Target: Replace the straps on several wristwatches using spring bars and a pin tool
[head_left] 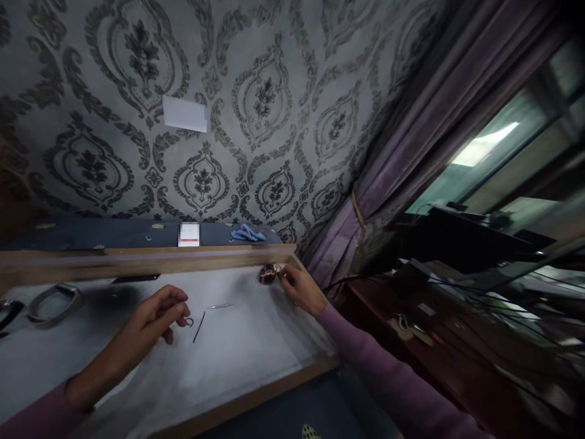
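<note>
In the far right corner of a wood-rimmed tray (247, 399) with a white lining lies a small dark-and-gold thing (267, 274) that looks like a wristwatch. My right hand (301, 289) pinches its gold-coloured right side; the fingertips are partly hidden. Over the middle left of the tray hovers my left hand (158, 314), fingers loosely bent and apart, with nothing visibly held. Just beside its fingertips is a small dark ring-shaped piece (189, 322). A thin black stick (198, 327) and a slim silvery tool (220, 306) lie between my hands.
A grey strap-like loop (55, 305) and a flat black piece (136, 278) lie in the tray's left part. Behind the rim are a white box (189, 235) and a blue cloth (248, 233). A purple curtain (388, 158) and a cluttered reddish table (393, 360) stand at right.
</note>
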{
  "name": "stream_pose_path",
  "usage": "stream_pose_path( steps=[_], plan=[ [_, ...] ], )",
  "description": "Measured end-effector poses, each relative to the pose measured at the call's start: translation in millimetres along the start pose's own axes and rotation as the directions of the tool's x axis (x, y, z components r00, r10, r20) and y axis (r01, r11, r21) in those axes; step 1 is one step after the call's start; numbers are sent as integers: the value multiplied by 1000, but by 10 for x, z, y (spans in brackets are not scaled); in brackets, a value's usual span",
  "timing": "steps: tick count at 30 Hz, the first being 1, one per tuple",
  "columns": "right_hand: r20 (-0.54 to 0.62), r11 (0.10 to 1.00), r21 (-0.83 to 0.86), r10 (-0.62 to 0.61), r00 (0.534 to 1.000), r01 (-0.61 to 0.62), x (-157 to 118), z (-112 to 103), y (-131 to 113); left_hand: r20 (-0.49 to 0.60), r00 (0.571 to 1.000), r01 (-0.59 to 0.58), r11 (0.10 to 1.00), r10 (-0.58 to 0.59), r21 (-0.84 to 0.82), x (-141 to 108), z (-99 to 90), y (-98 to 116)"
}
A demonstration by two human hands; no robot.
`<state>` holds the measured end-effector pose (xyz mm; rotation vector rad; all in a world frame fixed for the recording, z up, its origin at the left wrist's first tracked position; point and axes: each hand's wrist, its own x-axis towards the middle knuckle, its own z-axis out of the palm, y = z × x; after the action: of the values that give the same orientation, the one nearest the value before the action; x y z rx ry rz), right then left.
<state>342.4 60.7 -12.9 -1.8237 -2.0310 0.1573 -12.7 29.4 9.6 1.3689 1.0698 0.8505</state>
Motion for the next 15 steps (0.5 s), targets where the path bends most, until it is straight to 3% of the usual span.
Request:
stream_pose_path(
  steps=[4, 9, 15],
  plan=[
    [-15, 998, -24, 57, 998, -58, -82, 136, -76, 29, 1000, -8, 1000, 8, 8, 29, -9, -70],
    [-29, 993, -59, 98, 995, -99, 10, 264, -160, 52, 998, -29, 999, 28, 16, 72, 4, -170],
    [-38, 999, -10, 39, 999, -39, 48, 237, -270, -77, 985, -153, 988, 155, 38, 118, -140, -59]
  ],
)
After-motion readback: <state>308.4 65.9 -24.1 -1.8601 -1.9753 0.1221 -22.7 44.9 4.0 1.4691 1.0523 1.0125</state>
